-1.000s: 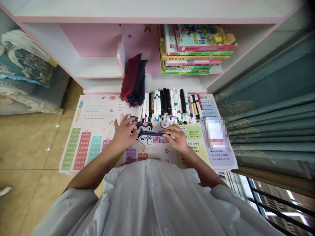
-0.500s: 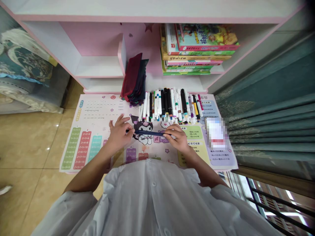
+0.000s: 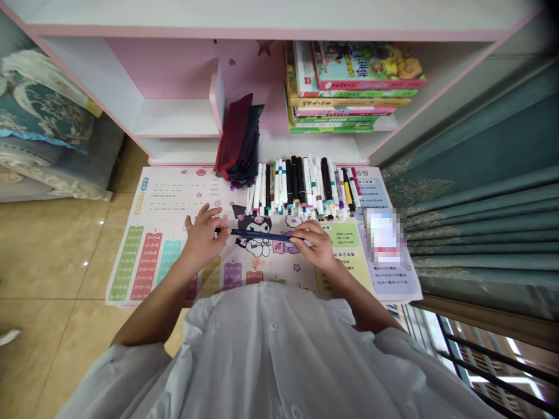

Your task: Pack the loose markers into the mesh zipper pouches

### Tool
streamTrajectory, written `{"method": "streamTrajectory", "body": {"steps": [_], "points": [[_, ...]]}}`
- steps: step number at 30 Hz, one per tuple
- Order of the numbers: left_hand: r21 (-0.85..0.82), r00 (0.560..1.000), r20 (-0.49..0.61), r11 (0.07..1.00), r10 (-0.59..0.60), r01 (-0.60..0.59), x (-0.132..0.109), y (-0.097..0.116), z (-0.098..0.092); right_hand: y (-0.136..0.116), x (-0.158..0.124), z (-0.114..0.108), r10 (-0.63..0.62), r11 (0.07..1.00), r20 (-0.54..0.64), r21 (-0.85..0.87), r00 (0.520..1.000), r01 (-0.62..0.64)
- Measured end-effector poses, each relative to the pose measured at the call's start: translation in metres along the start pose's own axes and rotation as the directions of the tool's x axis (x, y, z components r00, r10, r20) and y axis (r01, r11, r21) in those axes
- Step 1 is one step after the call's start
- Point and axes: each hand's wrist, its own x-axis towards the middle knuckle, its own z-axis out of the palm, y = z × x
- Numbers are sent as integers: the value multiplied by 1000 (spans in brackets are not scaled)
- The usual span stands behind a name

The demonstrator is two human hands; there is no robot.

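Markers (image 3: 301, 189) just beyond the navy pen (image 3: 257, 234)

Slim dark blue pen (image 3: 257, 234) at the centre of the frame: smooth plastic, faint gloss. Just above it, a bundle of markers (image 3: 301, 186) in smooth plastic, mostly glossy. Below, a printed desk mat (image 3: 170, 192) with a smooth, lightly shiny coated surface. At top centre, a stack of books (image 3: 367, 67) with glossy paper covers, and a smooth laminated shelf board (image 3: 174, 119). At far right, matt teal curtain cloth (image 3: 480, 174). At lower left, polished floor tile (image 3: 56, 256) with bright glints. At lower right, dark metal window bars (image 3: 493, 364). At bottom centre, soft matt white shirt cloth (image 3: 271, 361).
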Motion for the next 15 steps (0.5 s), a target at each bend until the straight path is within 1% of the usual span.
{"method": "streamTrajectory", "body": {"steps": [4,10,15], "points": [[3,999,-31,1000,-22,22,0,-4,-4,3,-2,-1,10,1000,-19,8,1000,-10],[5,997,-43,998,-65,66,0,-9,-8,3,-2,-2,29,1000,8,-3,1000,-29],[-3,996,-46,997,-73,73,0,-14,-8,2,-1,-2,22,1000,10,-11,1000,-22]]}}
